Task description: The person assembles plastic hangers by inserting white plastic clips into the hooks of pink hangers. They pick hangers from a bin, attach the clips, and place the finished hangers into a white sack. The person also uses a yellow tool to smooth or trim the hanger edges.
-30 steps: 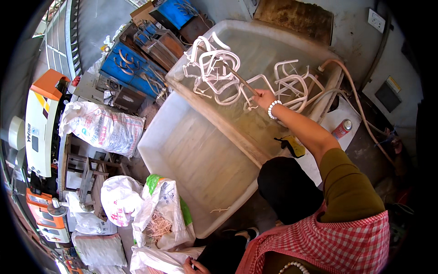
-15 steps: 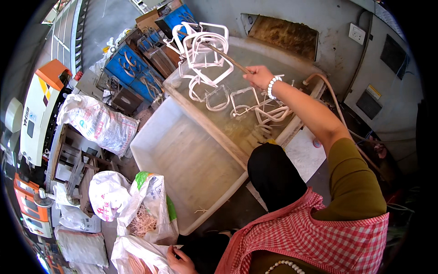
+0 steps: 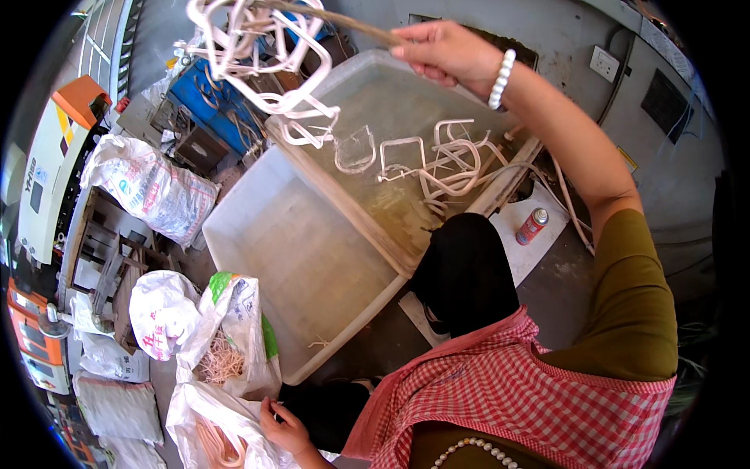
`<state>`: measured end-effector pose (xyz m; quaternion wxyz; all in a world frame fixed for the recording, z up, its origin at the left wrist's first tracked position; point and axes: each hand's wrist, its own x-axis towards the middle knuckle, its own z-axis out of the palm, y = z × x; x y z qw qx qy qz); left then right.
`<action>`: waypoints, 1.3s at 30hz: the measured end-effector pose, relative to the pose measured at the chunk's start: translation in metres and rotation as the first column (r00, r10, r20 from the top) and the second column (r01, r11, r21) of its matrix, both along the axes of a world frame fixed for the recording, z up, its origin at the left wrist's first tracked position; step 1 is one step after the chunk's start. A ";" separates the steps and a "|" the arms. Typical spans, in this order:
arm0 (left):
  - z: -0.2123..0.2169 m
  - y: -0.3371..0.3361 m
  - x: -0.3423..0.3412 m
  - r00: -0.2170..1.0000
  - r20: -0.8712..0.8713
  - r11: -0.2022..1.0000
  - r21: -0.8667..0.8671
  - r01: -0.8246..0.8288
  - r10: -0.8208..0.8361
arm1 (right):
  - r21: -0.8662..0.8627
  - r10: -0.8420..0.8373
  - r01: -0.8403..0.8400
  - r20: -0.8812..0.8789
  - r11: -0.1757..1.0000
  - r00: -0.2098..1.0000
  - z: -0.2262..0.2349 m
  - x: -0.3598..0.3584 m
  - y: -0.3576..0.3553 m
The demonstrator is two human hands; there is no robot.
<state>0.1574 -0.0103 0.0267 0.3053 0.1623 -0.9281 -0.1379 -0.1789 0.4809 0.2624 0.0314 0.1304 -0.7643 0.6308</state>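
My right hand (image 3: 449, 53) is closed around a thin wooden stick (image 3: 351, 23), raised over the far side of a water-filled tub. A tangle of pale pink plastic frames (image 3: 269, 55) hangs on the stick's far end, at the upper left. More of these moulded frames (image 3: 457, 164) lie in the tub's water, some of them clear. Low in the view, my left hand (image 3: 287, 431) has its fingers apart beside a white bag (image 3: 187, 402) with pink plastic strips inside. Its fingertips are next to the bag's edge, and I see nothing held in them.
A wooden beam (image 3: 344, 203) divides the pale tub (image 3: 301, 359) into two parts. Sacks (image 3: 148, 187) and a bag of pink scraps (image 3: 223, 356) stand at the left. A spray can (image 3: 533, 227) is at the right, near a hose (image 3: 566, 195). Blue metal blocks (image 3: 191, 94) sit beyond.
My right hand has moved up, lifting the stick and the hanging frames higher and further left. The whole view has shifted slightly. My left hand stays beside the bag.
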 end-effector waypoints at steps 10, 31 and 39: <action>0.000 0.001 0.013 0.999 -0.031 0.988 0.155 -0.017 0.022 | 0.096 0.203 -0.210 0.079 0.973 0.976 -0.004 0.090 -0.017; -0.001 0.000 0.023 0.997 -0.041 0.995 0.087 -0.054 0.058 | 1.000 0.472 -0.018 0.011 0.010 0.881 -0.069 0.039 -0.010; 0.001 0.001 0.025 0.998 -0.029 0.992 0.119 -0.043 0.047 | 0.994 -0.108 0.100 -0.095 0.044 0.990 -0.008 0.083 0.113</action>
